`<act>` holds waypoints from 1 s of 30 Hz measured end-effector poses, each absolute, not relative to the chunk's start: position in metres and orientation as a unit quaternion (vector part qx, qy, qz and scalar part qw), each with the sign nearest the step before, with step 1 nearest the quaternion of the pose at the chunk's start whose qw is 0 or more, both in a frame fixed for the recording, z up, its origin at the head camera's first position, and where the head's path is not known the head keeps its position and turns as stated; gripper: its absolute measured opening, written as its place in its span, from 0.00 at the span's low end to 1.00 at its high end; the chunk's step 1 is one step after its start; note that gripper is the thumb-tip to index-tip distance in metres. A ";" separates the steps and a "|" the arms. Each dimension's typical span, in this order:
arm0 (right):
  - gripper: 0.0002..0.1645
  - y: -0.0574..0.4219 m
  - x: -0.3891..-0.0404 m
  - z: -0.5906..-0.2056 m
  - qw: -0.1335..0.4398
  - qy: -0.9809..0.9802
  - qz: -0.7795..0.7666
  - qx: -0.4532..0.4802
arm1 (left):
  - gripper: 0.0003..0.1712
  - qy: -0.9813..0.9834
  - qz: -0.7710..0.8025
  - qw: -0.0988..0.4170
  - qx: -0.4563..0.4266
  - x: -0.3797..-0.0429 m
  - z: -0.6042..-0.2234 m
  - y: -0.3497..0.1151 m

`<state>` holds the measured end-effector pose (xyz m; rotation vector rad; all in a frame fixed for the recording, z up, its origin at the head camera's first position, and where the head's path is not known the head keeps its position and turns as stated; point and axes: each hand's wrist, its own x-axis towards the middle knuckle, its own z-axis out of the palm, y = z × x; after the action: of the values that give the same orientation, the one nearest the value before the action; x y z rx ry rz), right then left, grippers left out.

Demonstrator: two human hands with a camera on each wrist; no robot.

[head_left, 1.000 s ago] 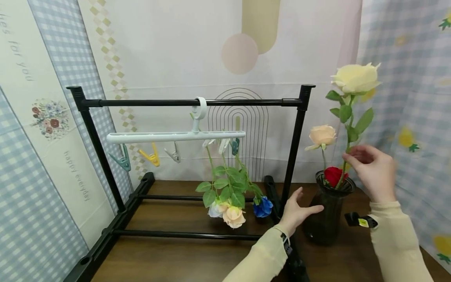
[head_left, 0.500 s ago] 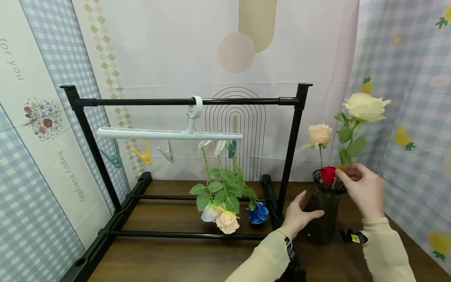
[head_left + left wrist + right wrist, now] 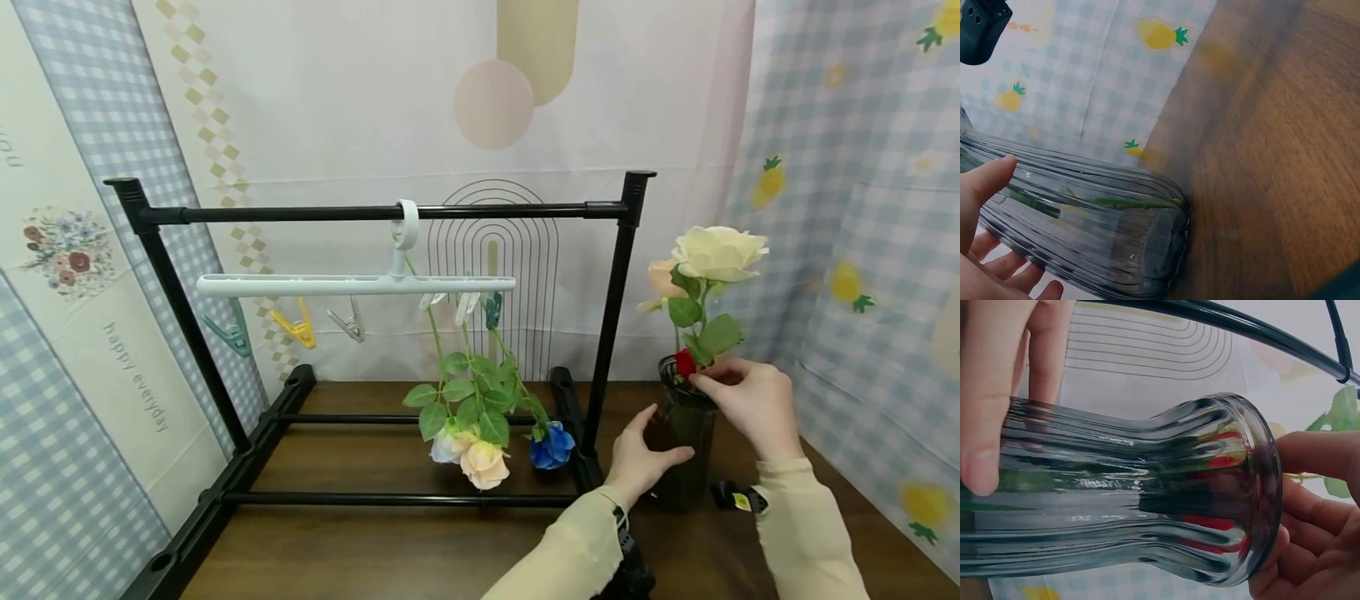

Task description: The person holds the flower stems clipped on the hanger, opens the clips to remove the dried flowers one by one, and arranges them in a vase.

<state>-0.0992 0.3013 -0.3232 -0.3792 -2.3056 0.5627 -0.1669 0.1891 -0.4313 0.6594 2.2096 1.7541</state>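
Note:
In the head view a dark, see-through ribbed glass vase [image 3: 688, 467] stands at the right on the table. My left hand [image 3: 643, 457] holds it round the middle, thumb in front and fingers behind. At its mouth, my right hand [image 3: 750, 408] pinches the stem of a cream rose [image 3: 720, 253], whose bloom rises above the rim. A red rose [image 3: 683, 364] sits low in the mouth, and a peach rose [image 3: 663, 282] stands behind the cream one. Green stems [image 3: 1129, 203] show through the glass in the left wrist view, close to the base.
Left of the vase stands a black rack [image 3: 315, 214] with a pale hanger [image 3: 300, 286] on its bar. Clips hold upside-down flowers, including a peach rose [image 3: 483, 464] and a blue one [image 3: 552, 446]. A yellow clip [image 3: 296, 323] holds nothing. Printed cloths line the back and sides.
My right hand has lowered the cream rose's stem into the vase, and the bloom has dropped and shifted left in front of the peach rose. My left hand stays at the vase.

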 end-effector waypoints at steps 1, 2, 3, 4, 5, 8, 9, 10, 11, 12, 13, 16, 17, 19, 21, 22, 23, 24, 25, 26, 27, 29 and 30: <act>0.15 0.302 -0.099 -0.323 0.353 -0.898 0.219 -0.144 | 0.39 0.759 0.598 0.120 0.228 -0.167 -0.432 0.189; 0.15 0.302 -0.098 -0.323 0.345 -0.902 0.219 -0.141 | 0.39 0.761 0.595 0.118 0.230 -0.167 -0.433 0.189; 0.15 0.302 -0.098 -0.322 0.335 -0.906 0.219 -0.138 | 0.39 0.762 0.593 0.116 0.232 -0.167 -0.433 0.189; 0.15 0.303 -0.098 -0.322 0.323 -0.912 0.218 -0.132 | 0.39 0.764 0.591 0.114 0.235 -0.167 -0.433 0.189; 0.16 0.303 -0.098 -0.321 0.309 -0.917 0.216 -0.126 | 0.39 0.764 0.589 0.112 0.237 -0.167 -0.433 0.189; 0.17 0.306 -0.098 -0.318 0.276 -0.933 0.207 -0.104 | 0.39 0.766 0.584 0.106 0.246 -0.168 -0.433 0.189; 0.17 0.308 -0.097 -0.317 0.266 -0.938 0.203 -0.094 | 0.39 0.766 0.584 0.105 0.249 -0.168 -0.433 0.189; 0.17 0.309 -0.097 -0.316 0.258 -0.942 0.200 -0.083 | 0.39 0.766 0.583 0.103 0.251 -0.168 -0.433 0.189; 0.17 0.310 -0.097 -0.315 0.251 -0.945 0.198 -0.073 | 0.39 0.766 0.583 0.103 0.253 -0.168 -0.433 0.189; 0.17 0.311 -0.096 -0.314 0.246 -0.947 0.196 -0.062 | 0.39 0.765 0.582 0.105 0.254 -0.168 -0.433 0.189; 0.17 0.312 -0.095 -0.313 0.241 -0.949 0.196 -0.052 | 0.39 0.765 0.583 0.107 0.254 -0.169 -0.434 0.189; 0.16 0.313 -0.092 -0.312 0.234 -0.952 0.193 -0.036 | 0.39 0.764 0.583 0.109 0.254 -0.168 -0.436 0.188; 0.16 0.312 -0.092 -0.312 0.236 -0.952 0.190 -0.034 | 0.39 0.764 0.583 0.109 0.254 -0.168 -0.436 0.188; 0.15 0.310 -0.089 -0.313 0.249 -0.950 0.187 -0.039 | 0.39 0.765 0.581 0.107 0.255 -0.168 -0.437 0.188; 0.14 0.306 -0.085 -0.314 0.270 -0.944 0.183 -0.048 | 0.39 0.766 0.580 0.108 0.257 -0.168 -0.438 0.187; 0.13 0.305 -0.083 -0.315 0.283 -0.940 0.180 -0.054 | 0.39 0.766 0.579 0.108 0.258 -0.168 -0.438 0.187; 0.12 0.303 -0.081 -0.315 0.298 -0.936 0.176 -0.060 | 0.39 0.766 0.579 0.108 0.259 -0.169 -0.438 0.187; 0.11 0.301 -0.079 -0.315 0.312 -0.932 0.174 -0.065 | 0.39 0.765 0.579 0.109 0.259 -0.169 -0.438 0.187; 0.10 0.299 -0.077 -0.315 0.326 -0.927 0.170 -0.068 | 0.39 0.765 0.579 0.108 0.261 -0.169 -0.438 0.187; 0.09 0.297 -0.075 -0.314 0.343 -0.922 0.165 -0.070 | 0.39 0.765 0.579 0.110 0.260 -0.169 -0.438 0.187; 0.08 0.295 -0.072 -0.312 0.360 -0.916 0.161 -0.071 | 0.39 0.765 0.580 0.111 0.258 -0.169 -0.437 0.188; 0.06 0.288 -0.069 -0.308 0.399 -0.902 0.153 -0.064 | 0.38 0.766 0.580 0.109 0.256 -0.168 -0.436 0.188; 0.05 0.285 -0.068 -0.306 0.422 -0.892 0.152 -0.056 | 0.38 0.767 0.580 0.109 0.253 -0.168 -0.435 0.188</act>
<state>-0.0676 0.2845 -0.3057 -0.1396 -2.2329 0.3811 -0.1675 0.1883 -0.4353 0.7449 2.2544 1.7043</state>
